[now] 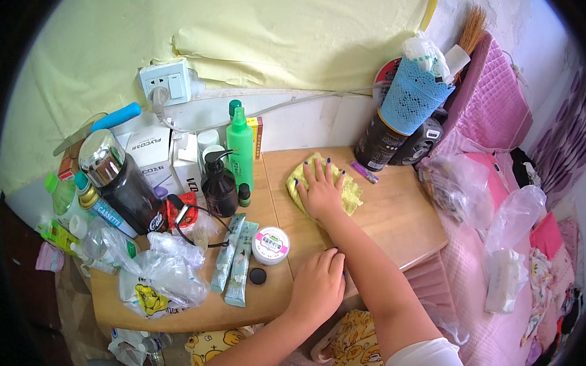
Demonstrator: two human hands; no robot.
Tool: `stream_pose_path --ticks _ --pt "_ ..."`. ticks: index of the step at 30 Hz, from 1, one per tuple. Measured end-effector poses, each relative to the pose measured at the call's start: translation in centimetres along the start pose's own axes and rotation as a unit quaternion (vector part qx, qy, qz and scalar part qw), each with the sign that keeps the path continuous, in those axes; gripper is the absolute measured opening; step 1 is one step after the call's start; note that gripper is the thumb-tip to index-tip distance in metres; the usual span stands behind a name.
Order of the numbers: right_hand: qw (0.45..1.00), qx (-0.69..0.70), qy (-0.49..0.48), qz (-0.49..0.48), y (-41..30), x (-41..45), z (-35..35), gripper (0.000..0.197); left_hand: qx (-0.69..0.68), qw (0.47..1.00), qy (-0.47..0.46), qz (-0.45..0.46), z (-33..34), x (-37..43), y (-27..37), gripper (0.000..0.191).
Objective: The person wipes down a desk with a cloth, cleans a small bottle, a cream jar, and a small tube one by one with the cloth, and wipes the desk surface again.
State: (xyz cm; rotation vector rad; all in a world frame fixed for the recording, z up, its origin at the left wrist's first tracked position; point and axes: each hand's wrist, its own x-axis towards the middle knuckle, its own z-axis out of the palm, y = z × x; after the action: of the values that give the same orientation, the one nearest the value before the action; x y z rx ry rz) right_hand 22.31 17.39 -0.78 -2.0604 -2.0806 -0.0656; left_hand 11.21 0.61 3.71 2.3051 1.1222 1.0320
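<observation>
My right hand (320, 189) lies flat with spread fingers on a yellow cloth (351, 195), pressing it to the wooden tabletop (392, 208). Close to the front edge of the table, my left hand (319, 280) rests with its fingers curled in; I see nothing in it. A round white jar (271, 245) with a pink-and-white label stands just left of that hand. Beside the jar lie a small black cap (258, 276) and two light-green sachets (237, 264). A purple lighter (364, 172) lies to the right of the cloth.
Crowding the left side are a black pump bottle (219, 184), a green spray bottle (240, 151), a dark thermos (126, 185) and a plastic bag (164, 277). At the back right, a blue lattice basket (411, 94) sits atop a black canister (379, 140). A pink bed (474, 293) adjoins the right.
</observation>
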Motion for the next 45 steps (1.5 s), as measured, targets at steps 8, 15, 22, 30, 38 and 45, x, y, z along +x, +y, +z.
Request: stream_pose_path --ticks 8,15,22,30,38,45 --pt "0.991 0.025 0.022 0.128 1.0 4.7 1.0 0.057 0.026 1.000 -0.004 0.004 0.2 -0.1 -1.1 0.032" --pt "0.988 0.046 0.061 0.136 2.8 2.8 1.0 0.053 0.054 0.998 -0.006 0.008 0.3 0.0 -1.6 0.029" --pt "0.993 0.033 0.079 0.084 7.1 -4.2 -0.6 0.051 0.082 0.995 0.006 0.049 0.2 0.2 -1.8 0.026" --pt "0.996 0.040 0.074 0.016 10.3 -13.8 -3.6 0.049 0.197 0.980 0.034 0.015 1.8 -0.4 -3.4 0.029" --pt "0.972 0.213 0.092 0.044 15.4 -11.1 -4.2 0.046 0.262 0.964 0.009 -0.045 1.5 -0.6 -3.2 0.038" --pt "0.987 -0.007 0.134 0.093 17.5 -1.6 -4.5 0.040 0.242 0.970 0.015 -0.034 1.4 -0.7 -2.5 0.039"
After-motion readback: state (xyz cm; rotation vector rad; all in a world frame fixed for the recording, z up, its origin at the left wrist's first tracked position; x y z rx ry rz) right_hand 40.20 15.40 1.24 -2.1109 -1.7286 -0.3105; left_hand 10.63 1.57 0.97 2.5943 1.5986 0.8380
